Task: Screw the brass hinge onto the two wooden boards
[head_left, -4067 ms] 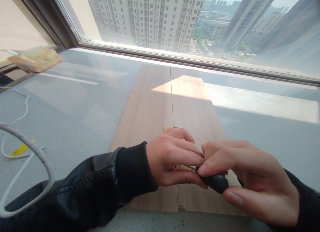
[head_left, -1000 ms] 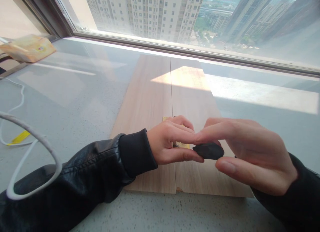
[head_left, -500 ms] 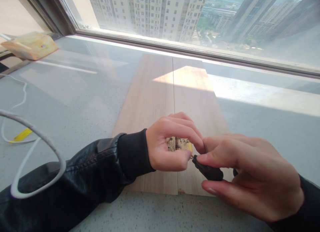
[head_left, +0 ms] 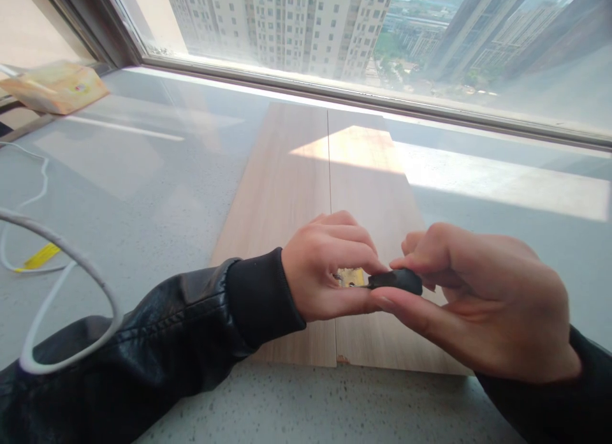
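Observation:
A brass-coloured hinge (head_left: 352, 278) lies across the seam of two pale wooden boards (head_left: 282, 176), partly covered by my hands. My right hand (head_left: 497, 297) grips a small screwdriver by its black handle (head_left: 396, 281), thumb below and fingers above. Its shaft points left over the hinge, and the tip is hard to make out. My left hand (head_left: 325, 265) curls around the hinge, with thumb and forefinger closing in by the front of the screwdriver. Whatever those fingertips pinch is hidden.
A white cable (head_left: 102, 284) with a yellow tag (head_left: 42, 256) loops at the left, near my left sleeve. A tissue pack (head_left: 57, 88) sits at the back left. Behind the boards runs the window frame (head_left: 306, 90). The boards lie on a speckled pale counter (head_left: 268, 406).
My right hand has shifted up, and the screwdriver has swung from a slant to nearly level. My left hand has moved slightly right, its thumb and forefinger now nearer the handle.

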The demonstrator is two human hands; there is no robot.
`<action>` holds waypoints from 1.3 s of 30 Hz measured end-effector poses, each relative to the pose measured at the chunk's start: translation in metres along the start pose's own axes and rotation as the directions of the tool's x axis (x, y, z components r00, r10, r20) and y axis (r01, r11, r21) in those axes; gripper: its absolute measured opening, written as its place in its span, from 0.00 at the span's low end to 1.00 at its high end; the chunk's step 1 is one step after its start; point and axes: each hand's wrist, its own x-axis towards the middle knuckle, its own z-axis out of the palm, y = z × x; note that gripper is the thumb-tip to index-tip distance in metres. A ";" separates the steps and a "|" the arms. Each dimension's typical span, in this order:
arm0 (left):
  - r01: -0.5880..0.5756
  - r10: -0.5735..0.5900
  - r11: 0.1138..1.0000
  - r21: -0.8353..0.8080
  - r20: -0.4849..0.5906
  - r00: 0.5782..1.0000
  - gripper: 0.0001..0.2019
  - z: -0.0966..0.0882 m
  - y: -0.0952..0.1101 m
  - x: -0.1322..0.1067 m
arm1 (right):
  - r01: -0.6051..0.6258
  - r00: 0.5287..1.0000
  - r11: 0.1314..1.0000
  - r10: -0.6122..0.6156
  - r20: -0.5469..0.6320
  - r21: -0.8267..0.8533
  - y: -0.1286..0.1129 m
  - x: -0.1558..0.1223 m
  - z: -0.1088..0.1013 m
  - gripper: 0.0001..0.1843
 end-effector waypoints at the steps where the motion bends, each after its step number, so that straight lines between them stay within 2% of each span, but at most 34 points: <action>1: 0.001 0.000 1.000 -0.018 0.025 1.000 0.12 0.000 -0.001 0.000 | -0.006 1.000 1.000 0.005 -0.021 -0.015 0.000 0.000 0.001 0.17; 4: -0.012 0.018 0.998 -0.067 0.099 0.995 0.10 0.000 -0.005 -0.001 | -0.013 0.995 0.996 0.003 -0.102 -0.093 -0.002 0.000 0.003 0.21; 6: -0.026 0.038 0.995 -0.093 0.131 0.991 0.10 0.000 -0.008 -0.001 | -0.003 0.994 0.994 -0.009 -0.110 -0.109 -0.002 0.000 0.001 0.23; 8: -0.034 0.050 0.994 -0.104 0.147 0.988 0.10 -0.002 -0.010 -0.002 | 0.011 0.998 0.999 -0.013 -0.057 -0.038 0.001 0.000 -0.003 0.21; 12: 0.003 0.023 0.993 -0.121 0.213 0.977 0.08 -0.006 -0.012 -0.002 | -0.014 0.994 0.969 -0.015 0.113 0.247 0.008 0.003 -0.018 0.08; 13: 0.015 0.017 0.991 -0.135 0.232 0.973 0.08 -0.006 -0.012 -0.002 | -0.017 0.986 0.958 -0.032 0.163 0.287 0.009 0.004 -0.021 0.09; 16: 0.036 0.013 0.985 -0.170 0.278 0.960 0.07 -0.008 -0.011 -0.001 | 0.011 0.948 0.941 -0.118 0.297 0.338 0.007 0.008 -0.025 0.13; 19: 0.023 0.027 0.988 -0.156 0.309 0.951 0.08 -0.009 -0.010 0.000 | -0.002 0.940 0.943 -0.111 0.321 0.333 0.005 0.008 -0.024 0.10; 23: 0.019 0.003 0.996 -0.091 0.228 0.974 0.10 -0.009 -0.006 0.001 | -0.071 0.942 0.943 -0.044 0.333 0.325 0.006 0.003 -0.023 0.07; 29: -0.060 0.061 0.998 -0.022 0.061 0.996 0.12 -0.006 0.001 0.004 | -0.028 0.959 0.967 -0.045 0.279 0.254 0.008 -0.001 -0.021 0.08; 39: -0.050 0.048 0.998 0.038 0.050 0.998 0.12 -0.006 0.001 0.005 | 0.002 0.989 0.995 0.013 0.147 -0.104 0.000 -0.010 -0.023 0.09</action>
